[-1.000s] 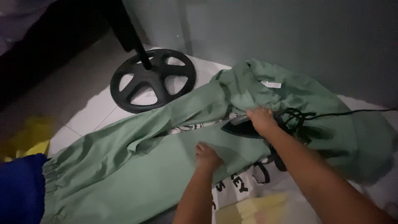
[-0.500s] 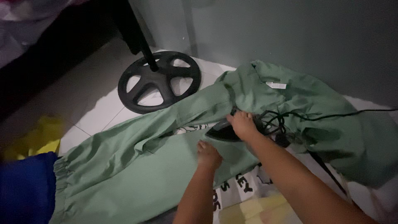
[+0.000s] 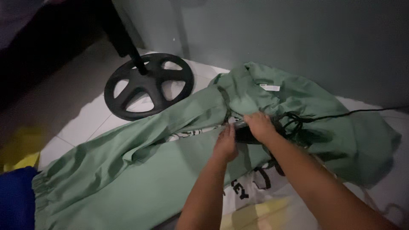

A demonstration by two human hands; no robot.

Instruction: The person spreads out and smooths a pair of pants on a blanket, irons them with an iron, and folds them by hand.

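Moved up since half a second ago: left hand (image 3: 226,145), from lower on the green garment (image 3: 128,179) to just beside the iron (image 3: 245,135).

Right hand (image 3: 259,126) wrapped over the dark iron, fingers closed around its top; iron sits on the green cloth near the middle of the garment, partly hidden under the hand. Left hand flat on the fabric, fingers together and extended, pressing cloth at the iron's left side, holding nothing. Black cord (image 3: 341,114) tangled just right of the iron, then trailing off right along the wall. Garment spread over a printed sheet (image 3: 249,187) on the tiled floor (image 3: 81,123). Black round stand base (image 3: 147,85) well apart, upper left. Blue cloth (image 3: 15,198) at lower left edge.
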